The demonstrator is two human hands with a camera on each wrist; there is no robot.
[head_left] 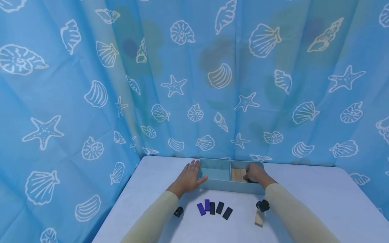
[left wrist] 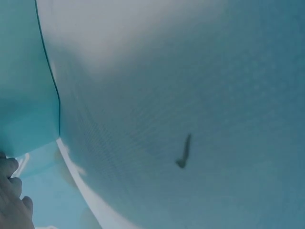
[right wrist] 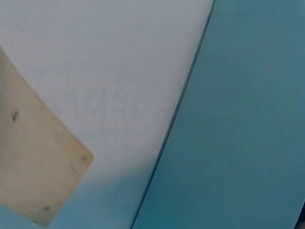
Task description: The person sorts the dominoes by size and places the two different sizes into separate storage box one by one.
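Observation:
A light blue-green box (head_left: pixel 231 186) with two compartments stands near the back of the table. At its left end my left hand (head_left: pixel 189 177) rests on the wall with fingers straight. My right hand (head_left: pixel 256 173) reaches into the right compartment, fingers curled at a wooden block (head_left: pixel 244 173) that it seems to pinch; the hand hides part of it. More wooden blocks (head_left: pixel 235 174) lie side by side there. In the left wrist view only some fingers of the left hand (left wrist: pixel 14 200) show, beside the box wall (left wrist: pixel 28 90).
Two purple blocks (head_left: pixel 201 209) and three black blocks (head_left: pixel 227 213) lie in front of the box on the white table (head_left: pixel 127 209). Another wooden block (head_left: pixel 259 218) lies by the right forearm, partly covered by the wrist camera (head_left: pixel 262 205). A shell-patterned blue curtain (head_left: pixel 194 84) hangs behind.

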